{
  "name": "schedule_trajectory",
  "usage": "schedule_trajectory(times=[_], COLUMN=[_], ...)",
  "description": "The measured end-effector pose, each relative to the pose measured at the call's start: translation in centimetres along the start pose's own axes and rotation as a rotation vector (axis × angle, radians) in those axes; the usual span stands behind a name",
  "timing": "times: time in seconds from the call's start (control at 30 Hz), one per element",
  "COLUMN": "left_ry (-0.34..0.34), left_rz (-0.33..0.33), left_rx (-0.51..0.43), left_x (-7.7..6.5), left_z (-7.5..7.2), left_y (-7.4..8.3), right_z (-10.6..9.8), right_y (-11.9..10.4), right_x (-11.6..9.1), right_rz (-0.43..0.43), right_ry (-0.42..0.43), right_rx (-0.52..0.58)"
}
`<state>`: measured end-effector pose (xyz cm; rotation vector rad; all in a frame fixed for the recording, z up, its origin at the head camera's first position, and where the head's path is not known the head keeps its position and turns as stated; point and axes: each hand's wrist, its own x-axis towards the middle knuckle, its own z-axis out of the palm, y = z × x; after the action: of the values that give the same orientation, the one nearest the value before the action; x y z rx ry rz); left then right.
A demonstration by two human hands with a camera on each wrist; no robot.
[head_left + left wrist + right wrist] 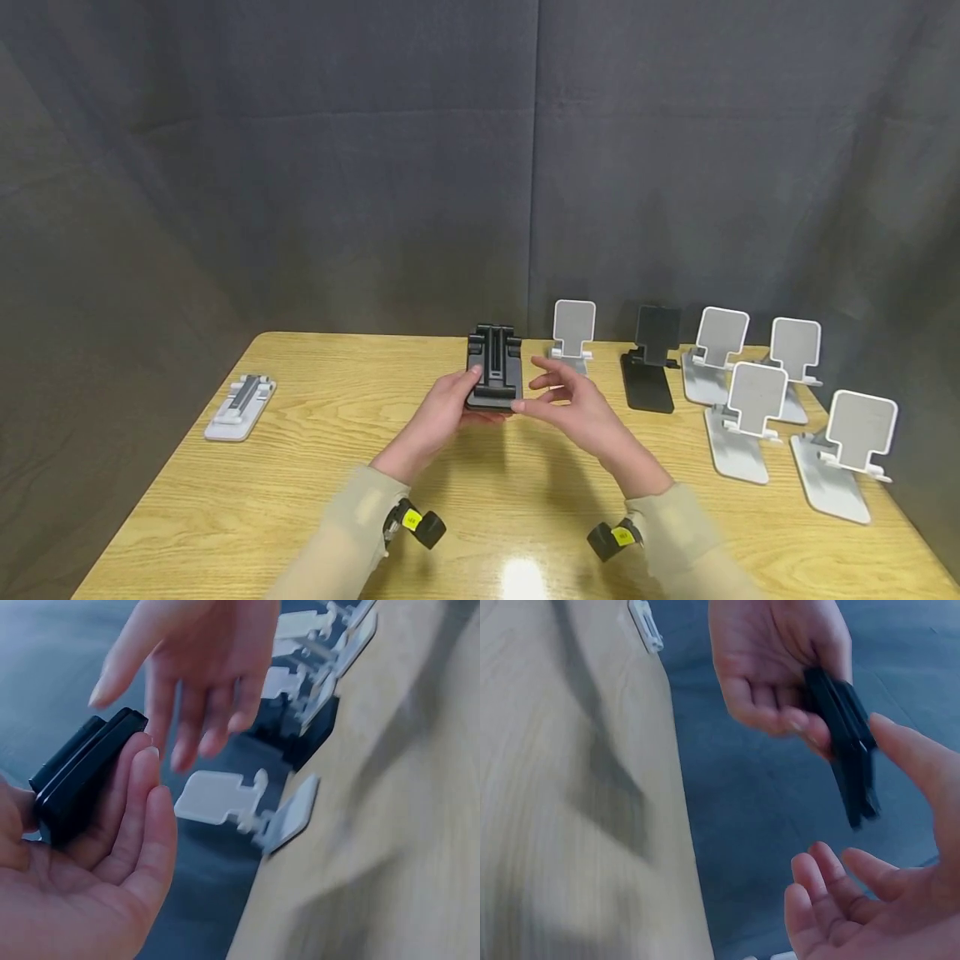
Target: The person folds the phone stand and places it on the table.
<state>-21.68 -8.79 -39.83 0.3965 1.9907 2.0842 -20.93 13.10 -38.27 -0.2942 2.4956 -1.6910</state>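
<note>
A folded black phone stand (494, 367) is held up over the table by my left hand (442, 402), thumb on its face and fingers beneath. In the left wrist view, the curled fingers (139, 802) support the black stand from below. My right hand (573, 404) is beside it on the right, fingers spread and loosely bent. Its thumb tip lies right at the stand's lower right corner, and the other fingers are apart from it. In the right wrist view, the right hand (877, 900) has nothing between its fingers.
On the wooden table (315, 500), a folded white stand (240, 408) lies at the left. Unfolded stands fill the right: a white one (574, 333) at the back, a black one (651, 358), and several more white ones (757, 404). A dark curtain (375, 208) hangs behind.
</note>
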Motion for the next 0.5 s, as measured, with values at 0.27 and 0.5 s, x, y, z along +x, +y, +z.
schedule_trajectory(times=[0.27, 0.5], left_ry=[0.072, 0.128], left_rz=[0.012, -0.007], left_rx=[0.012, 0.069], left_x=[0.0, -0.5], left_z=[-3.4, -6.3], left_y=[0.9, 0.8], right_z=[-2.1, -3.8], right_y=[-0.1, -0.1], right_x=[-0.2, -0.4], right_rz=[-0.042, -0.058], right_ry=[0.072, 0.152], right_rx=[-0.035, -0.075])
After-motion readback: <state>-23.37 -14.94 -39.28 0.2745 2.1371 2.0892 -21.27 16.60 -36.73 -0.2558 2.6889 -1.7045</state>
